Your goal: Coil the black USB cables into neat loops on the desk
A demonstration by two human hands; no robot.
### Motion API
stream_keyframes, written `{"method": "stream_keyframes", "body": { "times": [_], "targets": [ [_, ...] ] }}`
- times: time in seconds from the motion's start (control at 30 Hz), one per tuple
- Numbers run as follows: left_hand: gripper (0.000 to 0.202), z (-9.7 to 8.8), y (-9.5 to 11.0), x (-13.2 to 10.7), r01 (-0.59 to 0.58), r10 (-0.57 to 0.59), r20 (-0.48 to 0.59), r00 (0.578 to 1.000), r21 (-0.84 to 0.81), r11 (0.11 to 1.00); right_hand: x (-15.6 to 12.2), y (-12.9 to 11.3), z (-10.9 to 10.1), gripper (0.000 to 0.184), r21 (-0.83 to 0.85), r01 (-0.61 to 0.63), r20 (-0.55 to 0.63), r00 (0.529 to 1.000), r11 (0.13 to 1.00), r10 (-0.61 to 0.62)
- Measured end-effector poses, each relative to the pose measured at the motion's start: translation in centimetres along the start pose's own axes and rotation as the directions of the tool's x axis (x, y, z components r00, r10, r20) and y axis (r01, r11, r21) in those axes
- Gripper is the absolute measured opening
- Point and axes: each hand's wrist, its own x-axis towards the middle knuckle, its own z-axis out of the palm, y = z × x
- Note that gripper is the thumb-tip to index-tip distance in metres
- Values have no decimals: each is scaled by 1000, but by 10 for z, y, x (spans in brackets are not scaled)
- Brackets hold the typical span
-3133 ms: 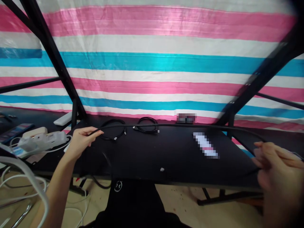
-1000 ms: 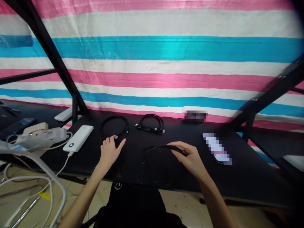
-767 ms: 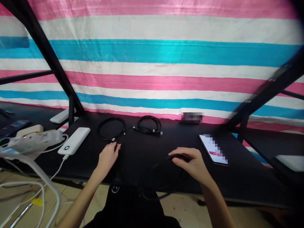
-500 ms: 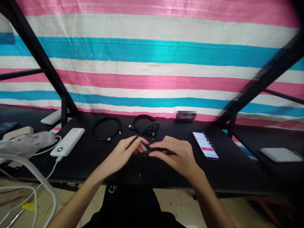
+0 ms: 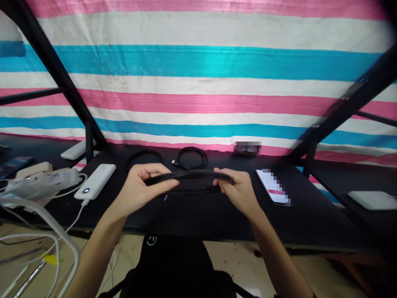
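Note:
Between my hands hangs a looped black cable [image 5: 192, 175], its strands bunched together above the black table [image 5: 198, 219]. My left hand [image 5: 145, 182] is closed on the loop's left side, with thumb and fingers pinching it. On the right side, my right hand [image 5: 234, 184] grips the same loop in curled fingers. A lower strand of it sags under the bundle, and a small metal plug end shows near my left thumb. Behind it lie a coiled black cable [image 5: 192, 168] with a pale plug and another coiled black cable [image 5: 143, 152], partly hidden by my left hand.
A white power bank [image 5: 96, 182] with a white cord lies to the left, near a white power strip [image 5: 43, 184]. On the right is a phone [image 5: 268, 186] with its screen lit. A blurred-out box [image 5: 247, 148] stands at the back by the striped sheet [image 5: 198, 103].
My hands have moved apart and risen slightly. The black cable, earlier handled close together between my fingers, is now stretched as a loop between both hands.

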Motion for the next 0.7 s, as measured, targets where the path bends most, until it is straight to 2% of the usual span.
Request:
{"method": "stream_keyframes", "body": {
  "times": [0.07, 0.13, 0.2, 0.27, 0.33, 0.37, 0.43, 0.53, 0.57, 0.63, 0.7],
  "targets": [
    [29, -1, -11, 3, 46, -52, -40, 998, -133, 990, 1, 6, 0, 55, 295, -176, 44, 984, 939, 170],
    [35, 10, -26, 5, 125, -134, -11, 991, -297, 947, 3, 5, 4, 59, 509, -268, 33, 955, 818, 293],
    [45, 29, -40, 6, 158, -194, -36, 980, -445, 881, 6, 1, 10, 59, 638, -267, -12, 935, 722, 356],
    [51, 47, -51, 6, 145, -251, -125, 960, -546, 825, 8, -2, 18, 60, 713, -234, -40, 928, 661, 371],
    [55, 54, -57, 6, 105, -283, -209, 936, -602, 791, 7, 2, 24, 60, 748, -220, -50, 922, 626, 384],
    [57, 53, -58, 6, 96, -288, -218, 933, -619, 780, 6, 7, 26, 60, 750, -233, -34, 921, 619, 389],
    [61, 41, -59, 6, 125, -284, -159, 945, -629, 767, 3, 17, 24, 54, 712, -305, 60, 924, 632, 378],
    [58, 18, -57, 5, 267, -283, 67, 957, -589, 763, -2, 21, 13, 29, 552, -385, 203, 922, 740, 328],
    [56, 15, -56, 4, 316, -291, 135, 947, -557, 768, -3, 17, 9, 26, 495, -375, 208, 927, 783, 312],
    [54, 14, -54, 3, 386, -316, 224, 922, -471, 793, -6, 3, 6, 31, 396, -323, 170, 946, 860, 277],
    [53, 19, -51, 1, 389, -330, 212, 920, -387, 836, -9, -12, 8, 32, 293, -259, 136, 964, 920, 228]
  ]
}}
